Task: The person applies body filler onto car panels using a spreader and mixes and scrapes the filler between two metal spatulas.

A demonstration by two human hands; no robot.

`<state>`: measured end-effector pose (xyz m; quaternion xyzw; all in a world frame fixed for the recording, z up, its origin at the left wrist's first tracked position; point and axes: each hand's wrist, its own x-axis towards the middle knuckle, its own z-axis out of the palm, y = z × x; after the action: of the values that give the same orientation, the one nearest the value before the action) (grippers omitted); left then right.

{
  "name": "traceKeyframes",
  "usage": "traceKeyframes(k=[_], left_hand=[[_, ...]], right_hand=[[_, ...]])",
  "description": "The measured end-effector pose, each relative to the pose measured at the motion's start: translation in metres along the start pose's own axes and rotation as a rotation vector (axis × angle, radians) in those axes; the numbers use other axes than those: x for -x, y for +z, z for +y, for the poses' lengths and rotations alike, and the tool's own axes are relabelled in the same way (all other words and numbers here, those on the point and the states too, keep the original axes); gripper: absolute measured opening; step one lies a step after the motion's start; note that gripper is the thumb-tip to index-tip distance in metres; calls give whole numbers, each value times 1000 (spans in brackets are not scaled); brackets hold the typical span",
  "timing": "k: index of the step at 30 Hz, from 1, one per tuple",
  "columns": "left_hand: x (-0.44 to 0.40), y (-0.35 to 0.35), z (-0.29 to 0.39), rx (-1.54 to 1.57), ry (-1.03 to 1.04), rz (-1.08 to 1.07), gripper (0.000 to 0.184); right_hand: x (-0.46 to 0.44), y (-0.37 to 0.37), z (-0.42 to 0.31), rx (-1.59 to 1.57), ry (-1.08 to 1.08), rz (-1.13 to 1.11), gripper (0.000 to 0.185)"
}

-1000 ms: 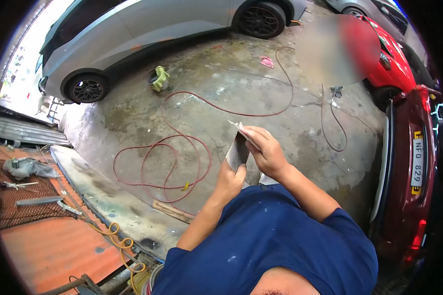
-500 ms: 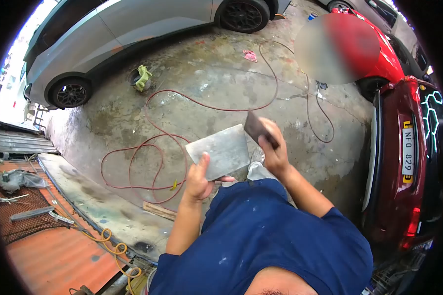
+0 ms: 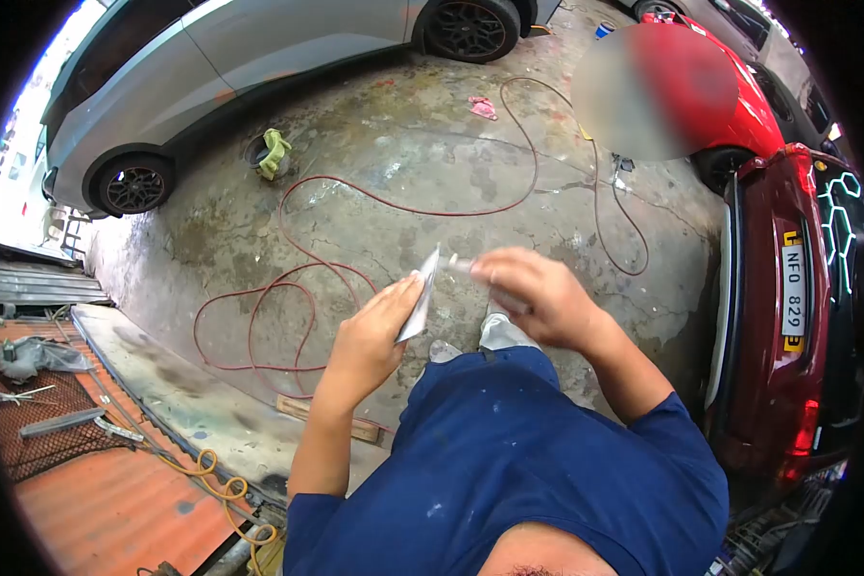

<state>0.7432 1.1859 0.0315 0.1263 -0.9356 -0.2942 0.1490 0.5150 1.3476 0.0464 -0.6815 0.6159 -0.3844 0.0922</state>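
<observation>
My left hand (image 3: 372, 334) grips a flat, grey-white rectangular plate (image 3: 421, 303), now tilted so that it shows nearly edge-on. The fingers lie along its back; the thumb is hidden. Just to the right, my right hand (image 3: 540, 296) is closed round a thin, flat putty spreader (image 3: 463, 264), smeared by motion and mostly covered by the fingers. A pale tip of the spreader points at the plate's upper edge, with a small gap between them.
A red hose (image 3: 403, 207) loops over the concrete floor (image 3: 432, 163). A silver car (image 3: 288, 48) stands ahead, a dark red vehicle (image 3: 763, 317) to the right. A green cloth (image 3: 274, 154) hangs over a dark container. A wood piece (image 3: 326, 419) lies left of my feet.
The plate has turned from face-up to nearly edge-on, and my left hand has shifted up and left behind it. My right hand has rolled over, moving the spreader slightly down and left.
</observation>
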Motion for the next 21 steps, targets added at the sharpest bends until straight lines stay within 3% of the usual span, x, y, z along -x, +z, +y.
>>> traceKeyframes(k=[2,4,7,10,12,17,21], left_hand=[[-3,-1,6,-192,9,11,60],[-3,0,5,-287,69,33,62],[0,-1,10,-305,128,45,64],[1,-1,12,-156,72,94,57],[5,9,13,31,-25,133,51],[4,27,33,445,-251,88,38],[-1,37,44,348,-62,151,39]], right_hand=[[-4,-1,-22,-3,-126,-57,50],[-9,2,-25,85,-79,-100,46],[-14,17,23,142,195,61,36],[-11,11,48,16,471,205,25],[-13,10,49,-483,546,407,26],[-32,26,71,-847,569,595,62],[-38,58,88,-859,635,692,67]])
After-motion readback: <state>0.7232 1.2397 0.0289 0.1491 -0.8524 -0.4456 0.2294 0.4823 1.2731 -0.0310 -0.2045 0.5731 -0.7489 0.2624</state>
